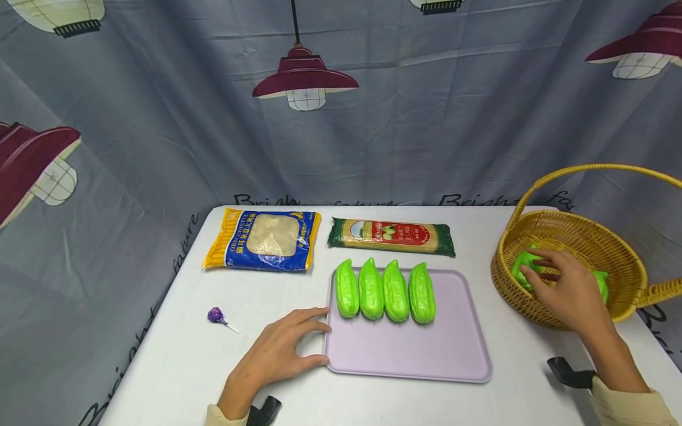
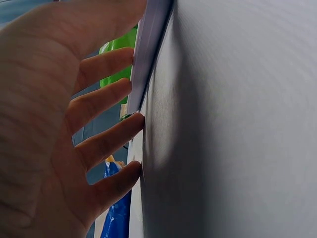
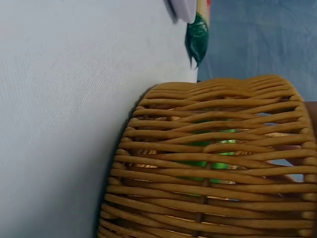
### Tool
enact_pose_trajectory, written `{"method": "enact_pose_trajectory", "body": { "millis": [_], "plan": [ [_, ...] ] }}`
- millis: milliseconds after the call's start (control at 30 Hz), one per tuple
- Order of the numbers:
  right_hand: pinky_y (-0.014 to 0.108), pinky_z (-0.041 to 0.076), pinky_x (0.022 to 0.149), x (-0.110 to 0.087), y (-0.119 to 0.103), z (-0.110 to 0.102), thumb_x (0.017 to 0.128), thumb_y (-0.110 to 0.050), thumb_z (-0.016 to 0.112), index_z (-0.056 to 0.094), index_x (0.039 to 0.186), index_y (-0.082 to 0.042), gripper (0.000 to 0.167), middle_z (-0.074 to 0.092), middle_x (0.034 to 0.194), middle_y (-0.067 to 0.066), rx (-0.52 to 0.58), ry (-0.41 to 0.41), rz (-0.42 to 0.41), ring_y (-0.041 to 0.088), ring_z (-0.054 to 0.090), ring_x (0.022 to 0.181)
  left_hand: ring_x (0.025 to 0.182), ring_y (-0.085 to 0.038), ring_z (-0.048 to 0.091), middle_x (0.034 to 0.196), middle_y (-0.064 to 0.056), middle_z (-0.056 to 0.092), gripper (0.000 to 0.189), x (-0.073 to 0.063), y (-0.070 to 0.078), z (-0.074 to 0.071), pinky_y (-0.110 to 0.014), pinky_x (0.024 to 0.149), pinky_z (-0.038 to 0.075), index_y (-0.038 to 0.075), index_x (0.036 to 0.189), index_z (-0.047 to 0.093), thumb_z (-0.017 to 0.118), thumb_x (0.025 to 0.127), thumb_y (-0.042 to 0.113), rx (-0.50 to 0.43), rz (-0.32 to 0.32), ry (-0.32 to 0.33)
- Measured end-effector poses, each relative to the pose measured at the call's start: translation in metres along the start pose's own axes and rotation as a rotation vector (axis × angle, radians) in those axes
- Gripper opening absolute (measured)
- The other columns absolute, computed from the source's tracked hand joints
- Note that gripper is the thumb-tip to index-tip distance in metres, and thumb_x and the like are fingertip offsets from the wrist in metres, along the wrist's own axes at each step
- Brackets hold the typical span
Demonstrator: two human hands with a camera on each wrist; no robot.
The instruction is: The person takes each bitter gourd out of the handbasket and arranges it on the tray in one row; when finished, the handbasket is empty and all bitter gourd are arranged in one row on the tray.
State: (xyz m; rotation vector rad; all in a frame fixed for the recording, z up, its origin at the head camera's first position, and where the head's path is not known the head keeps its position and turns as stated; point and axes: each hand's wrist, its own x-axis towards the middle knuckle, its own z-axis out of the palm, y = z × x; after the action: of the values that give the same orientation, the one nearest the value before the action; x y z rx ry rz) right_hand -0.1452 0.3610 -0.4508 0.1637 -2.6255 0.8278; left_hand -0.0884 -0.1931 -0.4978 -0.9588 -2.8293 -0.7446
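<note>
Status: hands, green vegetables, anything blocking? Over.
Left hand touching tray, left side. Right hand inside basket at green vegetable, grip unclear. Four vegetables on tray. No obstruction seen.

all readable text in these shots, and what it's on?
"ORECCHIETTE" (small, best reading): blue-and-yellow bag
"Olivoilà" (accent unsure): green-and-red packet
"Bright", twice, bottoms cut off: grey curtain
"fature", left side: same curtain
Too small to read surely: Chinese characters and fine print on both packs.
Unreadable: remaining curtain script, partial or cut off.
Wrist views: nothing legible.

Blue-gry cloth (image 1: pixel 415 148) (w/ lamp prints (image 1: pixel 305 76))
</note>
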Motion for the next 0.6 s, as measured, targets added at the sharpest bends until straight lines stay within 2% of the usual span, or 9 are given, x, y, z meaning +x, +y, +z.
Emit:
{"method": "enact_pose_trajectory", "body": {
  "millis": [67, 133, 200, 233, 300, 367, 400, 500, 600],
  "plan": [
    [-0.007, 0.04, 0.07, 0.001, 0.002, 0.0, 0.094, -0.011, 0.083, 0.067, 0.135, 0.006, 0.047, 0.066, 0.126, 0.034, -0.012, 0.0, 0.002, -0.012, 0.058, 0.093, 0.141, -0.015, 0.058, 0.156, 0.01, 0.059, 0.05, 0.0, 0.0, 0.0, -0.04, 0.111, 0.056, 0.029, 0.126, 0.077, 0.088, 0.085, 0.057, 0.003, 0.003, 0.003],
    [-0.005, 0.04, 0.067, 0.003, 0.005, 0.0, 0.095, -0.013, 0.082, 0.067, 0.135, 0.006, 0.047, 0.067, 0.124, 0.035, -0.026, -0.012, 0.013, 0.015, 0.071, 0.095, 0.141, -0.014, 0.059, 0.156, 0.009, 0.059, 0.051, 0.0, 0.0, 0.001, -0.039, 0.111, 0.056, 0.029, 0.125, 0.077, 0.088, 0.085, 0.057, 0.004, 0.008, 0.007],
    [-0.001, 0.043, 0.063, 0.006, 0.008, 0.0, 0.096, -0.015, 0.081, 0.066, 0.136, 0.006, 0.047, 0.067, 0.123, 0.037, -0.038, -0.031, 0.028, 0.045, 0.072, 0.097, 0.141, -0.014, 0.059, 0.156, 0.009, 0.059, 0.051, 0.001, 0.0, 0.001, -0.039, 0.111, 0.056, 0.029, 0.125, 0.077, 0.088, 0.084, 0.057, 0.004, 0.009, 0.008],
    [0.002, 0.044, 0.061, 0.007, 0.009, 0.0, 0.097, -0.016, 0.081, 0.066, 0.136, 0.006, 0.047, 0.067, 0.122, 0.037, -0.044, -0.038, 0.035, 0.051, 0.071, 0.096, 0.14, -0.014, 0.059, 0.156, 0.009, 0.06, 0.051, 0.0, 0.0, 0.001, -0.039, 0.111, 0.056, 0.029, 0.125, 0.077, 0.088, 0.084, 0.058, 0.005, 0.009, 0.009],
    [0.012, 0.05, 0.059, 0.01, 0.012, 0.0, 0.098, -0.017, 0.08, 0.065, 0.137, 0.007, 0.048, 0.066, 0.121, 0.039, -0.063, -0.053, 0.052, 0.058, 0.071, 0.094, 0.14, -0.015, 0.059, 0.156, 0.009, 0.06, 0.051, 0.0, 0.001, 0.001, -0.039, 0.111, 0.056, 0.029, 0.125, 0.077, 0.088, 0.085, 0.058, 0.004, 0.006, 0.006],
    [0.033, 0.06, 0.066, 0.011, 0.014, 0.001, 0.099, -0.019, 0.078, 0.064, 0.138, 0.008, 0.049, 0.065, 0.123, 0.039, -0.085, -0.057, 0.064, 0.059, 0.069, 0.1, 0.141, -0.015, 0.059, 0.156, 0.009, 0.059, 0.051, 0.0, 0.001, 0.001, -0.039, 0.112, 0.055, 0.029, 0.125, 0.077, 0.088, 0.085, 0.058, 0.003, 0.001, 0.001],
    [0.045, 0.061, 0.072, 0.011, 0.015, 0.002, 0.099, -0.019, 0.078, 0.063, 0.138, 0.008, 0.049, 0.064, 0.124, 0.04, -0.094, -0.056, 0.069, 0.059, 0.066, 0.104, 0.141, -0.015, 0.059, 0.156, 0.009, 0.059, 0.051, 0.0, 0.001, 0.001, -0.04, 0.112, 0.055, 0.029, 0.125, 0.077, 0.087, 0.085, 0.058, 0.002, -0.001, -0.001],
    [0.07, 0.05, 0.082, 0.012, 0.016, 0.005, 0.1, -0.019, 0.076, 0.062, 0.138, 0.009, 0.05, 0.062, 0.127, 0.041, -0.116, -0.065, 0.075, 0.06, 0.059, 0.112, 0.141, -0.015, 0.058, 0.157, 0.009, 0.059, 0.05, 0.0, 0.001, 0.0, -0.04, 0.112, 0.055, 0.029, 0.126, 0.077, 0.087, 0.085, 0.058, -0.002, -0.008, -0.005],
    [0.074, 0.045, 0.086, 0.013, 0.017, 0.006, 0.1, -0.02, 0.076, 0.061, 0.139, 0.01, 0.051, 0.06, 0.13, 0.042, -0.118, -0.091, 0.081, 0.061, 0.054, 0.116, 0.141, -0.015, 0.058, 0.156, 0.01, 0.059, 0.05, -0.001, 0.0, 0.0, -0.041, 0.111, 0.056, 0.03, 0.126, 0.077, 0.087, 0.085, 0.058, -0.007, -0.009, -0.001]
  ]
}}
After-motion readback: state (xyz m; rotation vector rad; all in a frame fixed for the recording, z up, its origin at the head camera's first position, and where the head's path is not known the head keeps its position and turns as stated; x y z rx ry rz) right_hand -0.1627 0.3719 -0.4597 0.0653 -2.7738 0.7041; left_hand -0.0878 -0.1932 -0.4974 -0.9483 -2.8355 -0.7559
